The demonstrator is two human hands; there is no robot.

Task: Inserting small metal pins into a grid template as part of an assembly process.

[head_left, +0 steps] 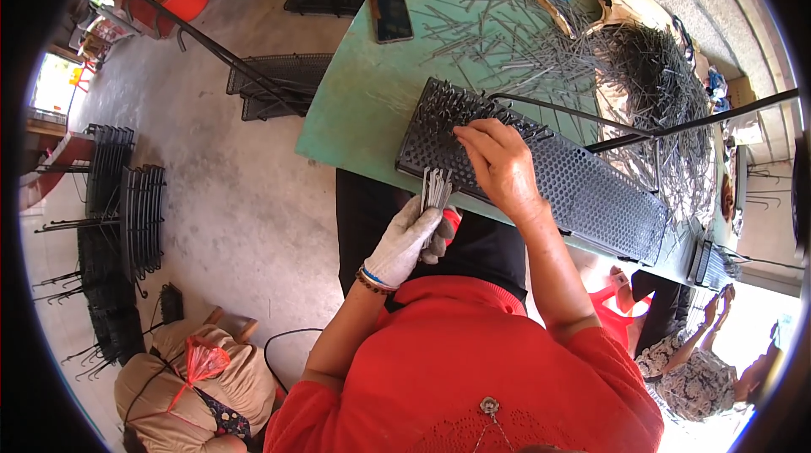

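Observation:
My left hand (399,243), in a pale work glove, is closed around a bundle of thin grey metal rods (435,191) standing roughly upright near the table edge. A black perforated metal panel (591,195) lies slantwise along the green table (351,111). Many short rods (448,111) stick up from the holes at its left end. My bare right hand (507,170) is over that end, thumb and fingertips pinched together among the rods. Whatever sits in the pinch is too small to make out.
Loose rods (481,22) and a dense rod heap (650,73) cover the far table, near a phone (391,13). A black bar (693,123) crosses above the panel. Black racks (110,216) stand left. One person (194,377) is lower left, another (701,368) lower right.

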